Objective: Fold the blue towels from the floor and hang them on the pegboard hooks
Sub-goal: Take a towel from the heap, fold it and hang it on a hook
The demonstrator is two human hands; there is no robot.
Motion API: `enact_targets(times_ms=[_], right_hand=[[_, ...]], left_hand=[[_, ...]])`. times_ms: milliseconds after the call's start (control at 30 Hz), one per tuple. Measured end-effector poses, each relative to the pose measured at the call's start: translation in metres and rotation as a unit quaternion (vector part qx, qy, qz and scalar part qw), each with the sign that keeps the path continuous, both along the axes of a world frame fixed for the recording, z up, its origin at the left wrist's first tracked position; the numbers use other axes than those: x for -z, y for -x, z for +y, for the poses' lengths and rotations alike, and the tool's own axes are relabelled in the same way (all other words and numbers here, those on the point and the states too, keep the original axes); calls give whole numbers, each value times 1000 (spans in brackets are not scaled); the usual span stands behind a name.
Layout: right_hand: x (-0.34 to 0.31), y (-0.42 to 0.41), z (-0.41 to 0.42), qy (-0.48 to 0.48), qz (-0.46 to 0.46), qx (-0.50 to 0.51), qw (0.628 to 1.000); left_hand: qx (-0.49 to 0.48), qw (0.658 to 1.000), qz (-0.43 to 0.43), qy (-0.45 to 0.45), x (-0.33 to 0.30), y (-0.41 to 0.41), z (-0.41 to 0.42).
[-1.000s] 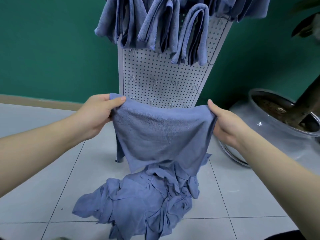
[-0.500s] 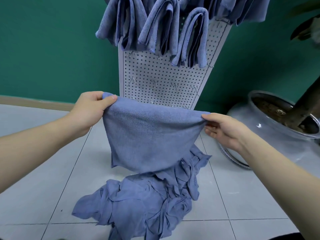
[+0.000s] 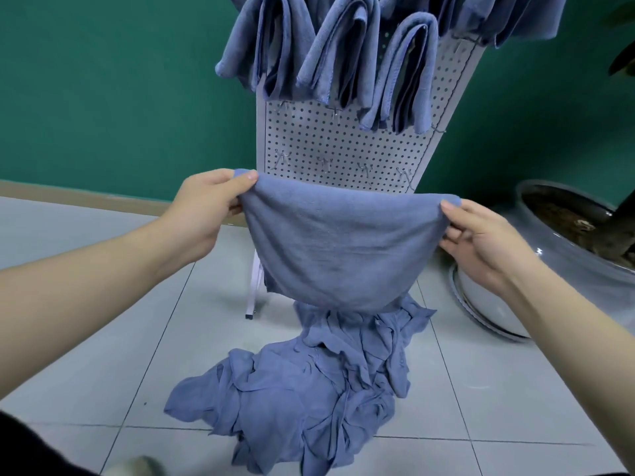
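Holding the towel (image 3: 335,249) stretched above the pile (image 3: 309,389), before the pegboard (image 3: 340,149): left hand (image 3: 202,211) and right hand (image 3: 477,242) each pinch a top corner. Advice: match corners, keep the edge taut before folding again.

A folded blue towel (image 3: 338,249) hangs above the crumpled towel heap (image 3: 309,393), before the towel-hung pegboard (image 3: 343,149).

Single head-worn wide-angle view, looking forward and down, close over the hands, facing the pegboard (image 3: 343,156)
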State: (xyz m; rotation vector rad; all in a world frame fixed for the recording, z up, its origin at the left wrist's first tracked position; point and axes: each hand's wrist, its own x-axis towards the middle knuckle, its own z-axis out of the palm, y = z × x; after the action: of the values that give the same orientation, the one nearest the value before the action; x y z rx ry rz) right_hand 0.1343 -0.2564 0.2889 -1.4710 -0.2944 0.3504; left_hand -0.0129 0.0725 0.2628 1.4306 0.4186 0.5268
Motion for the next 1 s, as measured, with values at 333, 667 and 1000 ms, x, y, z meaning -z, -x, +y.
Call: enact_targets(times_ms=[333,667,1000], right_hand=[[-10,-5,-6,38,-103,49,993],[27,-9,-9,207,23,36,977],[18,49,48,83,145,96,981]], left_hand=[[-97,995,-5,6,-8,3,2],[13,991,136,-12,19,1,9],[-39,994,98,23,4,6,-49]])
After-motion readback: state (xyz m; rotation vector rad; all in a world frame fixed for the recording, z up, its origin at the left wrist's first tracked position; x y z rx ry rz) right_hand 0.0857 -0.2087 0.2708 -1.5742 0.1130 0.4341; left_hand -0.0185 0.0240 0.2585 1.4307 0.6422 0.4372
